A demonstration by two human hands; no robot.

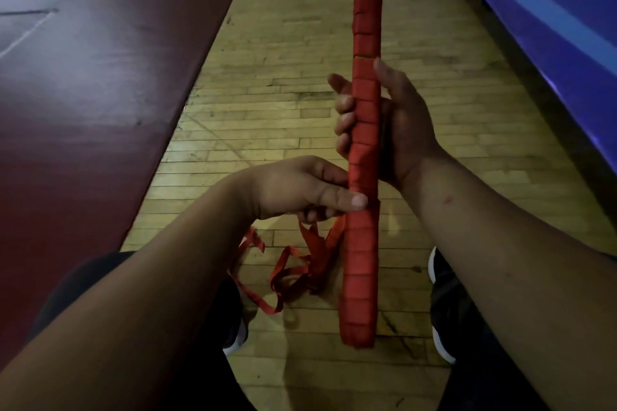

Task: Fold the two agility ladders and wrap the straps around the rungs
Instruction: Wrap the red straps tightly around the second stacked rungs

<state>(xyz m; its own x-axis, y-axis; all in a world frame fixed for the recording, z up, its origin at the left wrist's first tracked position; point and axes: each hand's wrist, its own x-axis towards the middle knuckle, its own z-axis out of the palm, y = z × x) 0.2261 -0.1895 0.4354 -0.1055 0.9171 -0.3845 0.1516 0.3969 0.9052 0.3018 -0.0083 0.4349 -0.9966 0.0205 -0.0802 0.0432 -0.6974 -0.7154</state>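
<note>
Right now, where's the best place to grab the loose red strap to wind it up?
Grab the strap close to the bundle, just under the left hand, coming from the left. There it runs straight off the bundle; lower down it lies in twisted loops on the floor.

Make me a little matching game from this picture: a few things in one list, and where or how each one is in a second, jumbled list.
Things:
1. right hand
2. left hand
3. loose strap
4. blue mat

Places or states:
a. along the right edge, beside the wooden floor
b. gripping the red bundle near its middle
c. thumb pressed on the bundle, lower down
d. dangling in loops below the hands

Pairs: 1-b, 2-c, 3-d, 4-a.
</note>
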